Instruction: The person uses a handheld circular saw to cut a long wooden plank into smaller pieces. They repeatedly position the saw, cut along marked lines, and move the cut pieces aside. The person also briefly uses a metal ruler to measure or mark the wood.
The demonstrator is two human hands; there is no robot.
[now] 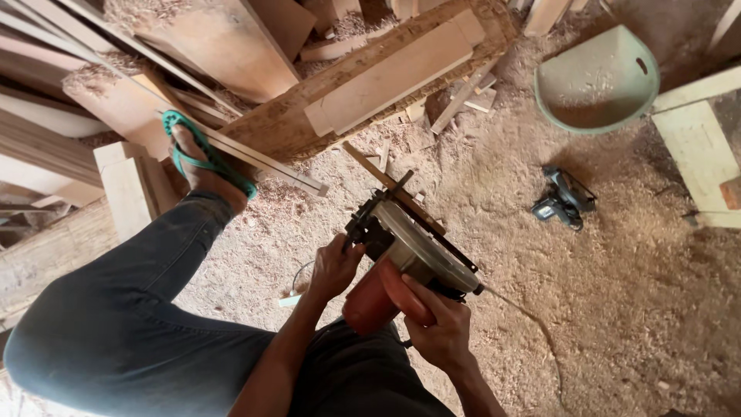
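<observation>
Sawdust covers the floor (617,309) from edge to edge, and above it the person holds a circular saw (413,259) with a red motor housing and a grey blade guard, lifted clear of the floor in front of the knees. The right hand (440,328) wraps closed around the red body from below, carrying the weight. The left hand (333,266) closes on the dark front part of the saw, by the base plate, which steadies the tool and keeps the fingers on the far side from the blade guard. A thin wooden strip (386,185) lies just beyond the saw's nose, pointing at it, though whether the two touch I cannot tell. The left foot, in a green sandal (204,158), rests on a slanted plank (255,158), seemingly to pin it under body weight. Well apart to the right, a small dark power tool (563,201) lies on the sawdust, and a pale green plastic basin (598,77) sits beyond it, dusted with shavings.
</observation>
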